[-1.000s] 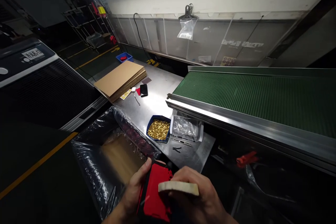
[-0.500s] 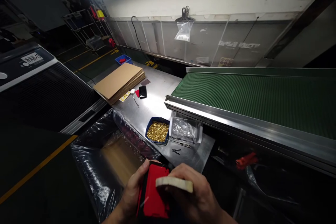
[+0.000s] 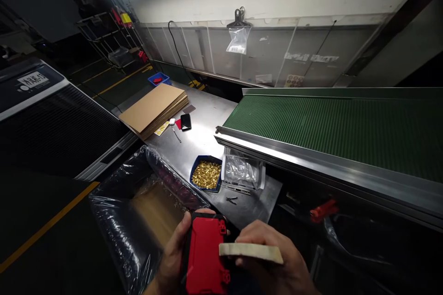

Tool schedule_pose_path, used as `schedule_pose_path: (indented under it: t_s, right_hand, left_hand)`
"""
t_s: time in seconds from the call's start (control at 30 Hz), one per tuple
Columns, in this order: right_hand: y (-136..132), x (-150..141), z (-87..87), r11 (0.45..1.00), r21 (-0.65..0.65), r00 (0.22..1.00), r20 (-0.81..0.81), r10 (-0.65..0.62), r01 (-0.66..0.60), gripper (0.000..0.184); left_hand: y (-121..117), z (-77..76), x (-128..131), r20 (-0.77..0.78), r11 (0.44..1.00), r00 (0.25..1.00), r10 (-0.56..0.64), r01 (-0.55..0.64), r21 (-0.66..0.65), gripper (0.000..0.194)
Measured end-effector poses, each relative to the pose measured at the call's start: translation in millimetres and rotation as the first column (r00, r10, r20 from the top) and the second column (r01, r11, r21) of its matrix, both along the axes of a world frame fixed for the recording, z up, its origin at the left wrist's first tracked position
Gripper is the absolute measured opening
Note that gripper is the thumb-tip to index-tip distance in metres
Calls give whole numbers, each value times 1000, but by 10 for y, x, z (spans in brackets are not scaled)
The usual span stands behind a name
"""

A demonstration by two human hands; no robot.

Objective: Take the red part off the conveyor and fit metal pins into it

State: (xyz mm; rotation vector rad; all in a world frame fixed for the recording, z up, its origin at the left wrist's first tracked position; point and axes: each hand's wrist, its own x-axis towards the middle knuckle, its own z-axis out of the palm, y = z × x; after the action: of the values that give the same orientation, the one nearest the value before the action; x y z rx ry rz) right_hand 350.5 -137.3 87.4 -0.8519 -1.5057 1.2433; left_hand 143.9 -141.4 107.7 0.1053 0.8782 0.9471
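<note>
Your left hand (image 3: 173, 253) grips a red plastic case (image 3: 205, 256) from its left edge, fingers wrapped round the side and the thumb up by the top corner. Your right hand (image 3: 277, 267) is closed on a flat pale block (image 3: 251, 251), holding it level with its near end lying over the right edge of the case. Both hands sit low in view, in front of the near end of the steel tabletop (image 3: 204, 131).

Taking the blue tray of small brass parts (image 3: 206, 174) on that tabletop as your marker: the case is just in front of it, nearer to you. Just right of the tray stands a clear box with crumpled plastic inside (image 3: 242, 170). In front of the tray, on the bare steel, lie a couple of small dark metal bits (image 3: 231, 199). To the tray's left and below the tabletop edge is a box lined with a clear bag (image 3: 145, 212). Well beyond the tray lie a phone (image 3: 186, 121) and a stack of cardboard sheets (image 3: 154, 108). To its right runs a green conveyor belt (image 3: 332, 126).
</note>
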Motion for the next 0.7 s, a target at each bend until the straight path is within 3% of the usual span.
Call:
schedule_pose_path:
  t_s: [0.27, 0.43, 0.53, 0.63, 0.7]
  right_hand:
    - [86, -8, 22, 985, 117, 992, 14, 124, -125, 10]
    - [97, -72, -11, 994, 33, 994, 29, 105, -106, 9]
    - [75, -115, 8, 989, 50, 989, 35, 140, -142, 11]
    - [15, -65, -26, 1000, 29, 1000, -23, -12, 13, 8]
    - [-15, 20, -200, 972, -110, 978, -2, -209, 208, 10]
  left_hand:
    - [53, -2, 5, -200, 988, 978, -54, 81, 133, 39]
    - [61, -68, -10, -210, 986, 975, -73, 101, 130, 40]
    - [54, -73, -7, -213, 986, 975, -69, 100, 135, 38]
    - [59, -39, -16, -124, 989, 990, -66, 81, 120, 40]
    - [73, -6, -42, -61, 991, 996, -72, 78, 109, 43]
